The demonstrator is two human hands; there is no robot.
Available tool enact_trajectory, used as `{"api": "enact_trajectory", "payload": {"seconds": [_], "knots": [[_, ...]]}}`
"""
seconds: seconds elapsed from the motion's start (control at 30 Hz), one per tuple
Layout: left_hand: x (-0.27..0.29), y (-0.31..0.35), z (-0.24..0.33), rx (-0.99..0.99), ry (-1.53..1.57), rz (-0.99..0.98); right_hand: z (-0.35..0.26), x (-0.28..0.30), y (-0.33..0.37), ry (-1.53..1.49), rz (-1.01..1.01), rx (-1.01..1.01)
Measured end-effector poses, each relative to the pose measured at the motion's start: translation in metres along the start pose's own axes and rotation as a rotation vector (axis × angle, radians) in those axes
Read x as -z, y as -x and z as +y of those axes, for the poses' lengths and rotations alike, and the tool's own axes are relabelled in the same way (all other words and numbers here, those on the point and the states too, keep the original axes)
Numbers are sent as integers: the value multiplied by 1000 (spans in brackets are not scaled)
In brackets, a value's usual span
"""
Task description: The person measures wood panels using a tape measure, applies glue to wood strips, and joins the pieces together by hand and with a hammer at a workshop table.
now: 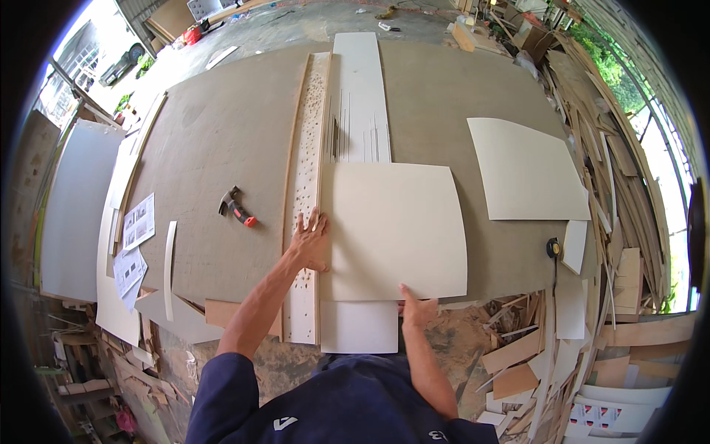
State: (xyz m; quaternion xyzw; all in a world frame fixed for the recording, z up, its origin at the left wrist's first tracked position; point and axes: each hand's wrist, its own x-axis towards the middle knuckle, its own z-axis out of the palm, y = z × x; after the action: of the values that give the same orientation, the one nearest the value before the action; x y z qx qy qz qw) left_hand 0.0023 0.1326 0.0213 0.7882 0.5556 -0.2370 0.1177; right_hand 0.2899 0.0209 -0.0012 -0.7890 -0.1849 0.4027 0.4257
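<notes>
A cream-white square panel [399,229] lies in front of me, on top of a long white board [359,74] with thin dark slits. Along its left edge runs a long pale strip with raised wooden edges [314,111], dotted with many small holes or marks. My left hand [310,243] rests with fingers spread over the strip's right edge and the panel's left side. At the panel's near edge, my right hand [420,311] grips it, thumb on top; its other fingers are partly hidden beneath. The long board's near end shows below the panel.
A claw hammer [238,207] lies on the brown table [214,133] to the left, near printed papers [139,222] and a narrow white strip [171,270]. Rightward are another white panel [525,174] and a tape measure [553,247]. Wood offcuts [518,351] crowd the right side.
</notes>
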Motion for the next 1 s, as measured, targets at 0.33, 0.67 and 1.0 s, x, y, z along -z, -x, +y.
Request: {"api": "enact_trajectory", "payload": {"seconds": [0.33, 0.67, 1.0], "knots": [[-5, -3, -3, 0, -2, -26, 19, -14, -2, -64, 15, -15], [-1, -14, -13, -23, 22, 36, 1, -18, -8, -77, 5, -33], [9, -24, -19, -13, 28, 21, -16, -32, -11, -21, 44, -47]]}}
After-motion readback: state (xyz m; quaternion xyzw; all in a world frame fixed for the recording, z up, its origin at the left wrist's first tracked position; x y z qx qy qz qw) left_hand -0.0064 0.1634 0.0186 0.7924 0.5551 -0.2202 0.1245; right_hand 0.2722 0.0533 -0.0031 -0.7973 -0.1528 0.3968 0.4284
